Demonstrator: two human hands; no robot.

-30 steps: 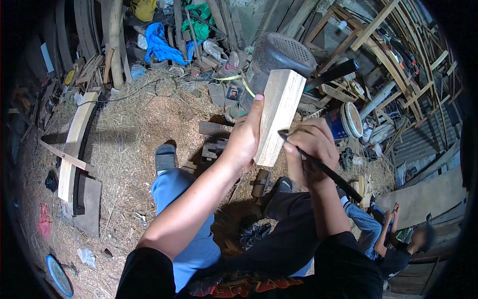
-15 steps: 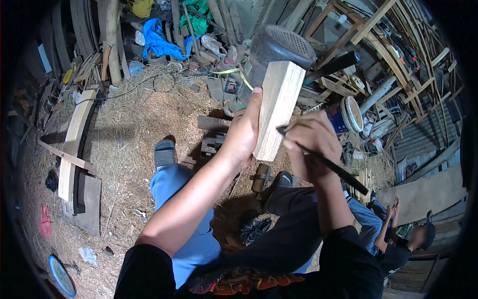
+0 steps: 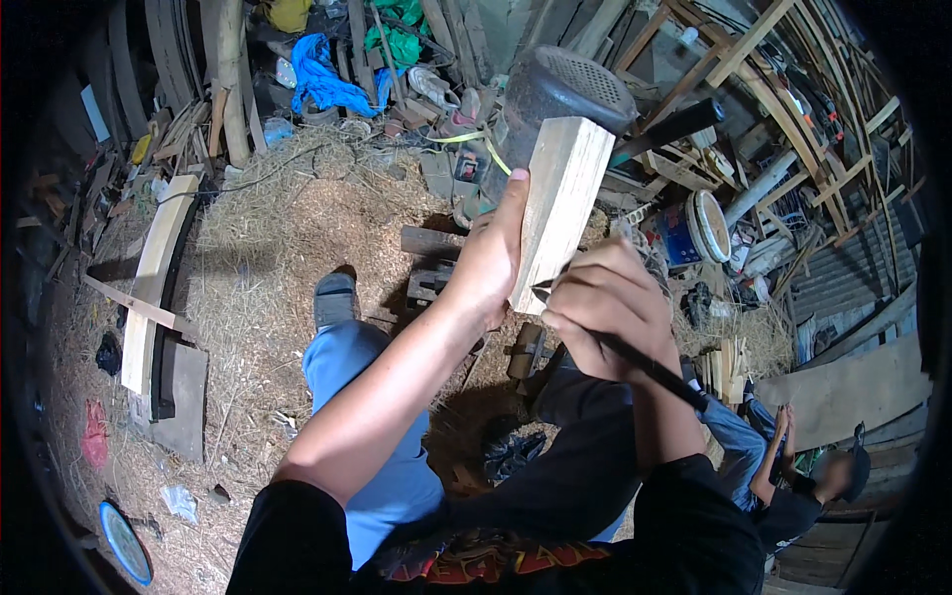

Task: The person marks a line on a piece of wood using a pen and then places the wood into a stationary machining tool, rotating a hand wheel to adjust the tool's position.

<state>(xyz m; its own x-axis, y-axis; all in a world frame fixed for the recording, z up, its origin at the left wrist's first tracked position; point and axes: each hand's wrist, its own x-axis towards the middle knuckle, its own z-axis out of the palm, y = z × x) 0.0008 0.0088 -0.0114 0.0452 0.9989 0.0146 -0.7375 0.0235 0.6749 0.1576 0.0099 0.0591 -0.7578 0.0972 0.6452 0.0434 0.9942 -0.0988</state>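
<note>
A pale squared wooden block (image 3: 563, 198) is held up in front of me, tilted, its long side faces showing. My left hand (image 3: 493, 253) grips it from the left, thumb along its edge; the fingers behind the wood are hidden. In my right hand (image 3: 617, 307) is a slim black pencil-like marking tool (image 3: 650, 369), held as for writing. Its dark tip rests at or very near the lower end of the block's right face. Whether it leaves a line there is too small to tell.
Wood shavings and straw cover the ground (image 3: 327, 213). A dark machine with a perforated cap (image 3: 580, 84) stands beyond the block. To the left lies a long curved plank (image 3: 159, 258). A bucket (image 3: 709, 226) stands at right, and another person (image 3: 793, 486) sits lower right.
My right hand has moved down and left along the block, bringing the tool's tip closer to its lower end. The left hand keeps its hold.
</note>
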